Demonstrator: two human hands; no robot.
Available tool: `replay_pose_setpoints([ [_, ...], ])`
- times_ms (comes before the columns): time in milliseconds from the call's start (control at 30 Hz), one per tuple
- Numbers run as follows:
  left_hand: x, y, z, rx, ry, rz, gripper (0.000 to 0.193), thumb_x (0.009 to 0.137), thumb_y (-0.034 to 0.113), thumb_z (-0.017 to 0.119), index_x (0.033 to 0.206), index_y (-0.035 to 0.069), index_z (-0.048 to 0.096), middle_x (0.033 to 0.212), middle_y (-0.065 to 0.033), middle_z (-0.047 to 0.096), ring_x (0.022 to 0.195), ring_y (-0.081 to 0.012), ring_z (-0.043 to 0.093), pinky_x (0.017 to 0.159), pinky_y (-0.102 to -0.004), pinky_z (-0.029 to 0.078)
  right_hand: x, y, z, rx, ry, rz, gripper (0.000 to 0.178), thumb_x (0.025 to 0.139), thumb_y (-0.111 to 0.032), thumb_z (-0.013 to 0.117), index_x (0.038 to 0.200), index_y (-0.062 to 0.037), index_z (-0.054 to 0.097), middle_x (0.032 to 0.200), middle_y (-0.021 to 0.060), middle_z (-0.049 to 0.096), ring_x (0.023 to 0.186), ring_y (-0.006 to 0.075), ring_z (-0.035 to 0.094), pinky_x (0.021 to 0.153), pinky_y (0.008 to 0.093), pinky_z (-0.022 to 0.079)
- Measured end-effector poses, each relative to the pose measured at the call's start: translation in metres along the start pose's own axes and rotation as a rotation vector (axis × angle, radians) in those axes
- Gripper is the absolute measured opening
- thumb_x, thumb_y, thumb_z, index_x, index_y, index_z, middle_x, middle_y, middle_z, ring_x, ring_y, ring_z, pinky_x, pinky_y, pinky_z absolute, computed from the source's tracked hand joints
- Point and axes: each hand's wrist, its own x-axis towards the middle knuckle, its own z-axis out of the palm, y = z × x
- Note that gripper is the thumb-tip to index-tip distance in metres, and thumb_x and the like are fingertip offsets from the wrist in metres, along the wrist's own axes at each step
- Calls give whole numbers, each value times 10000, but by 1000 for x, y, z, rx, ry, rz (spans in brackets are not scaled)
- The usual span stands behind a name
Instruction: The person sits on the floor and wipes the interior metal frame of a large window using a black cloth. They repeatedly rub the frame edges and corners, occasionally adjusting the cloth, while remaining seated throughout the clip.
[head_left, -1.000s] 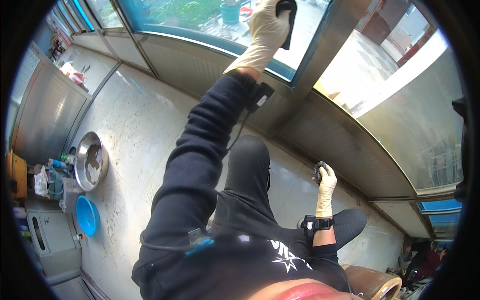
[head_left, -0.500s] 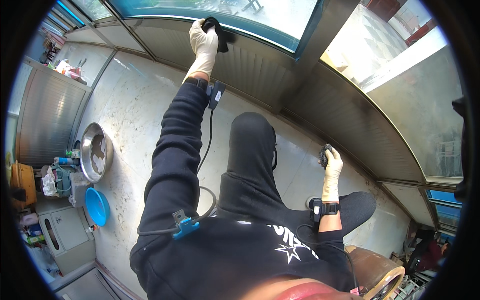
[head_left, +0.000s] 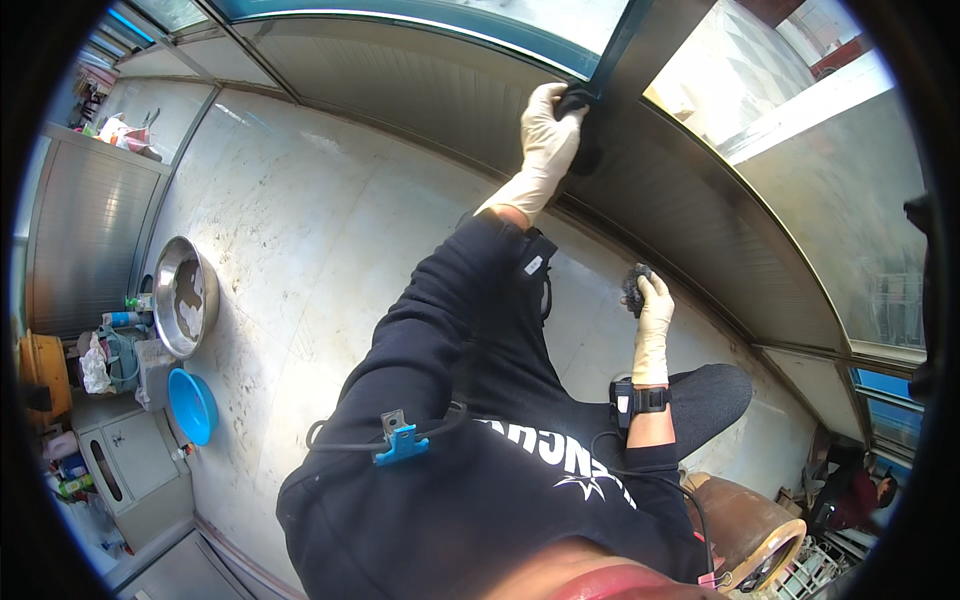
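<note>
My left hand, in a cream rubber glove, is closed round a black cloth. The cloth is against the window ledge by the lower corner of the blue window frame. Below the ledge runs a ribbed metal panel. Lower on the right, my right hand, gloved alike, grips a dark grey wire scourer. The scourer is held over the floor near the foot of the panel, beside my bent knee. Cloth folds inside the left fist are hidden.
On the left stand a steel basin, a blue plastic bowl and a grey cabinet. A brown ceramic jar lies close to my right side. The pale floor is smeared with dirt.
My left hand has slid the black cloth rightward along the ledge to the frame's corner. My right hand, still gripping the scourer, has shifted slightly left and up.
</note>
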Motion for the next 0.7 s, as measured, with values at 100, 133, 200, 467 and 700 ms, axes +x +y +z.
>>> replay_pose_setpoints([
  [100,31,-18,-37,-57,312,11,277,891,61,734,1141,-2,633,1040,-106,698,945,-193,666,878,-316,531,-5,-2,-16,9,74,47,300,968,-130,624,1238,-11,683,1032,65,717,737,147,686,571,294,604],
  [133,48,-24,-49,-62,407,16,271,898,59,727,1140,-14,628,1036,-102,698,942,-191,665,878,-316,533,-7,-1,-22,4,74,46,304,967,-125,625,1239,1,674,1030,71,715,752,143,687,578,291,611],
  [200,79,-31,-72,-80,408,25,261,905,56,715,1141,-18,629,1053,-103,693,954,-191,660,893,-317,527,-11,2,-33,-42,113,121,313,965,-116,627,1243,26,655,1025,83,712,782,137,688,591,285,624],
  [467,41,-31,-6,-122,234,70,328,861,60,761,1159,-5,641,1110,-124,683,1000,-225,681,915,-332,530,-10,14,-28,-8,113,173,345,963,-177,635,1258,1,651,942,72,718,583,174,676,483,254,500],
  [700,-1,-19,16,-138,25,-45,313,851,37,766,1146,-8,674,1084,-135,698,992,-217,690,904,-324,543,-4,4,-6,-10,71,95,302,976,-183,616,1227,-31,688,932,60,712,586,176,673,496,262,505],
])
